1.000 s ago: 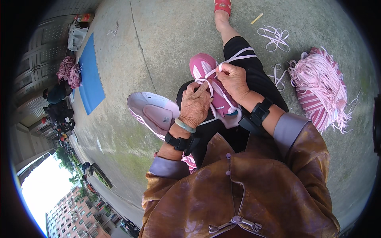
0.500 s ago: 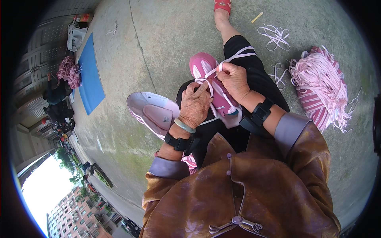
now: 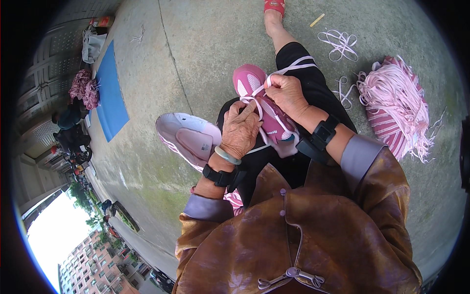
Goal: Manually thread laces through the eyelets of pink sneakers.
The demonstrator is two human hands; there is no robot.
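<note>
We see both hands on one pink shoe (image 3: 267, 110) that lies in the lap: right hand (image 3: 289, 93) pinches the white lace (image 3: 293, 66) at the shoe's toe end, fingers closed on it; left hand (image 3: 240, 130) is clamped around the shoe's near side, fingertips on the lacing. The lace loops away from the right hand over the black trouser leg (image 3: 303, 73). Shoe upper looks like mesh with a paler sole edge. Each wrist carries one black strapped device; the left wrist also has one pale green bangle (image 3: 227, 156). Just left of the left hand, one more shoe (image 3: 188, 137) lies on the ground, light pink, opening up, insole visible. Count: two shoes. Well right of the right hand, one big bundle of pink laces (image 3: 394, 103), loose strands fraying out, and between it and the grip two small tangles of white laces (image 3: 338, 41). Beyond the grip, one foot in a red sandal (image 3: 274, 6). Surface is rough grey concrete (image 3: 196, 49), outdoors, with a seam running through it. Far left: one blue mat (image 3: 110, 93), one magenta bundle (image 3: 84, 87), buildings at the rim.
</note>
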